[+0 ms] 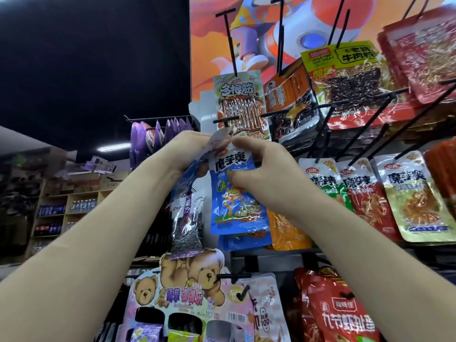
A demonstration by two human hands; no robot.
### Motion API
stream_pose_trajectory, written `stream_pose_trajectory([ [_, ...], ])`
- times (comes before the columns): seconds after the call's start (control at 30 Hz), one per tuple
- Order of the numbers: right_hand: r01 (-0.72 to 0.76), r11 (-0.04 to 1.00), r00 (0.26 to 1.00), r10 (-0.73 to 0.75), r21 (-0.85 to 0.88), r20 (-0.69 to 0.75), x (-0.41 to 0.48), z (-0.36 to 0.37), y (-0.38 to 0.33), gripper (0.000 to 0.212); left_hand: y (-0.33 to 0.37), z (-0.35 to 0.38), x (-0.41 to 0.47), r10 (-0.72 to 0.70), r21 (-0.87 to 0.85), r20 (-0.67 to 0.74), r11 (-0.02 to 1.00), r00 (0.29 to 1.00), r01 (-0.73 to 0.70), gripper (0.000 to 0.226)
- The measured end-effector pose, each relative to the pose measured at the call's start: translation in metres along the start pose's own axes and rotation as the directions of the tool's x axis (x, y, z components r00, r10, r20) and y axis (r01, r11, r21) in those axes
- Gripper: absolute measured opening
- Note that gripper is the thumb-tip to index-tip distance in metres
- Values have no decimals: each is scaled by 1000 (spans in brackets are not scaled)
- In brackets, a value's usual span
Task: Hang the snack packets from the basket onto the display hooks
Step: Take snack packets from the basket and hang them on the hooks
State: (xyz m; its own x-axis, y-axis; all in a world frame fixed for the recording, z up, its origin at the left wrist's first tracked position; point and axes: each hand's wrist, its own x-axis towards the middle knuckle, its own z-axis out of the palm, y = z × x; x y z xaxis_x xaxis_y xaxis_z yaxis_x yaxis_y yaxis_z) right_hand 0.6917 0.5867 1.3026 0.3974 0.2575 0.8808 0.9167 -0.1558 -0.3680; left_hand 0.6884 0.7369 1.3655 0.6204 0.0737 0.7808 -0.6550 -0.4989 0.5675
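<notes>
I hold a blue snack packet (237,193) up in front of the display rack. My right hand (266,166) pinches its top edge and right side. My left hand (182,154) grips the tops of more blue packets (195,169) fanned out to the left. Just above the packets a black display hook (225,119) sticks out, its tip close to the front packet's top. More blue packets (244,240) hang behind the one I hold. The basket is out of view.
Hooks to the right carry green (325,183), red (370,201) and yellow packets (417,201). A striped packet (239,102) hangs above. A sunflower seed bag (187,225) and a bear display card (190,280) sit below left. Two bare hooks (229,38) stand at top.
</notes>
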Motion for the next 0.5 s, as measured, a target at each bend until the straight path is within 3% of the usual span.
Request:
stream_pose_trajectory([
  [0.07,-13,1000,1000,13,9,6,0,0,1,66,-3,-3,1,-46,-117,41,992,998,50,58],
  [0.13,-28,999,1000,28,36,11,-1,0,2,68,-4,-5,1,-83,-225,99,969,992,104,37],
  [0.17,-35,998,999,35,43,9,-1,0,2,68,-3,-6,1,-84,-214,113,971,990,107,30],
  [0.27,-49,997,999,50,63,-17,-1,-2,5,67,0,-5,3,-20,-17,43,1000,999,20,42],
  [0.33,-67,993,997,70,93,-31,0,-3,7,68,4,-4,3,13,17,28,1000,1000,-13,28],
  [0.5,-127,992,992,127,-17,2,5,-1,12,73,-15,5,9,-135,-41,52,990,990,137,56],
])
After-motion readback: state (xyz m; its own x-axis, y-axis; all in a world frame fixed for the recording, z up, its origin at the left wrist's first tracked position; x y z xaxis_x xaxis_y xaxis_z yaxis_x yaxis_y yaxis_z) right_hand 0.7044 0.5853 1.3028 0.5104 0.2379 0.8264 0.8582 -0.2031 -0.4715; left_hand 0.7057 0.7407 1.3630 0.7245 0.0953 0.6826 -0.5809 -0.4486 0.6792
